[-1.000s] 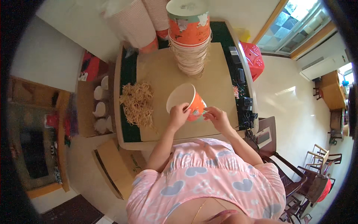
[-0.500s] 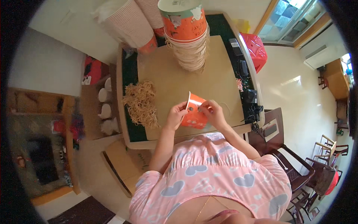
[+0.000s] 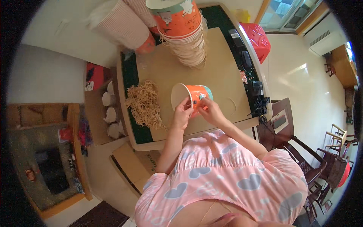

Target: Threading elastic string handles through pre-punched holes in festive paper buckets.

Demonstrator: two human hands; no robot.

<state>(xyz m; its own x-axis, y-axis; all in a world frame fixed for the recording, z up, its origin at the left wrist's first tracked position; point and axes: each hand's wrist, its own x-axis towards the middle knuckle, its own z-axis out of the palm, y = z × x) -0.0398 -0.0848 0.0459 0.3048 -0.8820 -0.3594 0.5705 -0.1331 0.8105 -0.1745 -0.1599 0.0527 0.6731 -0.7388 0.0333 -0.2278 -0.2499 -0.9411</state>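
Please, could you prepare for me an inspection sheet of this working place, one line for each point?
Surface: tan board on a dark green table top.
Job's things: orange cup, tilted, opening facing left; tangled tan strands left of it; cup stack behind, similar strands around it.
Clutter: pink bits and dark devices along the right side.
Grips: left grip holds the cup's rim; right grip touches its side, finger details unclear.
Cables: black cables bunched near the right side.
Surroundings: red stool beyond the table's right edge.
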